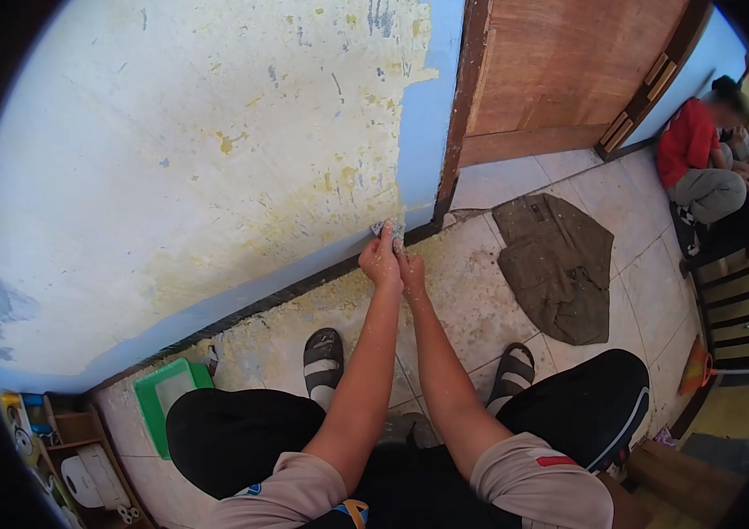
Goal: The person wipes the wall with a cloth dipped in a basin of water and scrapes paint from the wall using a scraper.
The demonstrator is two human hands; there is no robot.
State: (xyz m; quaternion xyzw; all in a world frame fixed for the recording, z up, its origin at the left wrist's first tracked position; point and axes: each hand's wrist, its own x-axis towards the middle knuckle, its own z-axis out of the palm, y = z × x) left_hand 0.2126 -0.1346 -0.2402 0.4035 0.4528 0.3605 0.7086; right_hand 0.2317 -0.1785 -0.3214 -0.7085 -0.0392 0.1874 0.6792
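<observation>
Both of my hands meet low at the wall (216,132), close to the blue strip beside the door frame. My left hand (381,263) is closed around a small greyish scraper-like tool (378,228), whose edge lies at the wall surface. My right hand (411,269) is closed too, pressed against the left one on the same tool; its fingers are partly hidden. Yellow and grey patches show where the wall paint is scraped. Pale flakes and dust lie on the floor tiles (304,309) beneath.
A brown cloth (560,264) lies on the floor at the right. A green tray (150,414) stands at the left, near a wooden shelf (74,441). A wooden door (560,70) is above. A person in red (690,137) crouches at the far right, by a dark bench (745,309).
</observation>
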